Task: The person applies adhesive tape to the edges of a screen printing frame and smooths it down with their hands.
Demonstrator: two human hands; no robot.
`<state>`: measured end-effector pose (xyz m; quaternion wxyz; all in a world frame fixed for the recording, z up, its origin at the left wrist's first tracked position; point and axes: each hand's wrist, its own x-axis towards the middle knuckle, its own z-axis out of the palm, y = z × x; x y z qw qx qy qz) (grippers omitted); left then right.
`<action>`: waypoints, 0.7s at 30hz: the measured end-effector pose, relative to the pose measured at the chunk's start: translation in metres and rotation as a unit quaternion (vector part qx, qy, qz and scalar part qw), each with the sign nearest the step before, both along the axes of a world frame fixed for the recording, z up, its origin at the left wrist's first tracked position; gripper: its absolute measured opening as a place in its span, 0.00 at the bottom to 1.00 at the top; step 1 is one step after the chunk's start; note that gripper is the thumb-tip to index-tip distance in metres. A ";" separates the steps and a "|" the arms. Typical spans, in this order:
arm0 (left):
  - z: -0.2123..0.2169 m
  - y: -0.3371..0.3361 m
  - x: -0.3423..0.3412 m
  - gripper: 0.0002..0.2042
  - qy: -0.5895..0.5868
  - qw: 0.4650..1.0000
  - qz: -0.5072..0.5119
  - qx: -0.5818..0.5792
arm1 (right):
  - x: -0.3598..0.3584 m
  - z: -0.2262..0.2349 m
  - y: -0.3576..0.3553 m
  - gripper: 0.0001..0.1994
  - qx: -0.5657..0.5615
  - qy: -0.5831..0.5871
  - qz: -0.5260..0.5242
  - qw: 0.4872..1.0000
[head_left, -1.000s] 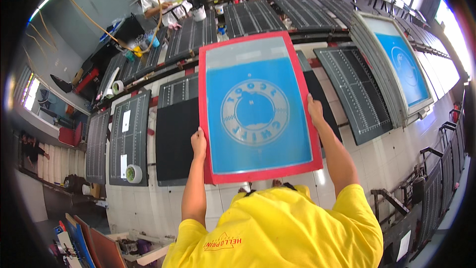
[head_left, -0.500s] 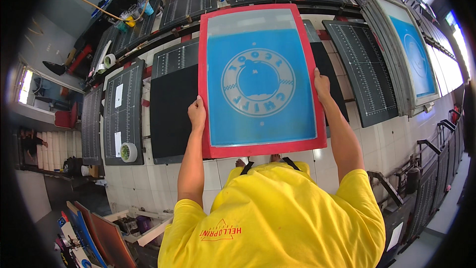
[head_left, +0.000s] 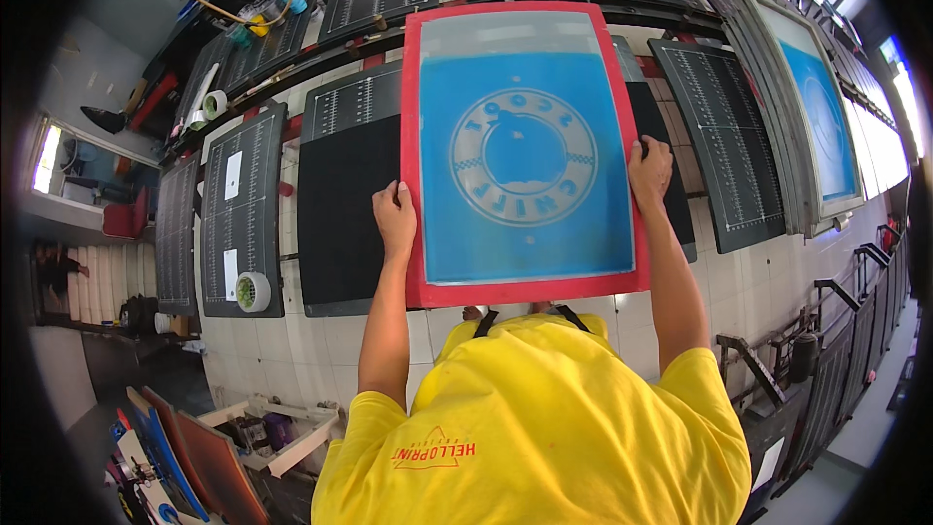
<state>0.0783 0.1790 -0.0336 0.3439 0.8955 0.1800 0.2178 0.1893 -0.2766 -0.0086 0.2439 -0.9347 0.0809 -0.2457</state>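
Observation:
A screen-printing frame [head_left: 528,258] with red edges, blue coating and a pale ring design stretches out in front of me, above a flat board covered in black fabric [head_left: 348,199]. Along its left edge, my left hand [head_left: 395,222] is closed with the thumb and fingers on the red rim. My right hand [head_left: 650,173] grips the opposite rim, fingers curled at the side. The fabric shows to both sides of the frame; its middle is hidden beneath. Whether the frame rests on the board or hangs just over it, I cannot tell.
Grey printing boards with white rulers flank me, one on the left [head_left: 267,151] bearing a roll of tape [head_left: 253,292] and white papers [head_left: 233,175]. Another blue screen [head_left: 814,102] leans at the right. A white tray [head_left: 309,449] of bottles stands lower left. More boards line the far side.
The frame has shifted slightly right in view with both hands still on it. My right hand's fingers are now more curled at the rim. The surroundings have also shifted a little.

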 end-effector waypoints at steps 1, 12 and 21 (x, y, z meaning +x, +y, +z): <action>0.004 0.006 -0.005 0.18 -0.025 1.000 0.010 0.006 | -0.007 0.009 0.002 0.16 -0.032 -0.039 0.012 0.999; 0.007 0.271 -0.202 0.29 0.266 0.857 0.319 0.306 | -0.117 0.036 0.036 0.08 0.024 -0.097 0.137 0.985; 0.014 0.326 -0.253 0.16 0.134 0.928 0.123 0.324 | -0.159 0.042 0.108 0.08 0.073 -0.094 0.195 0.974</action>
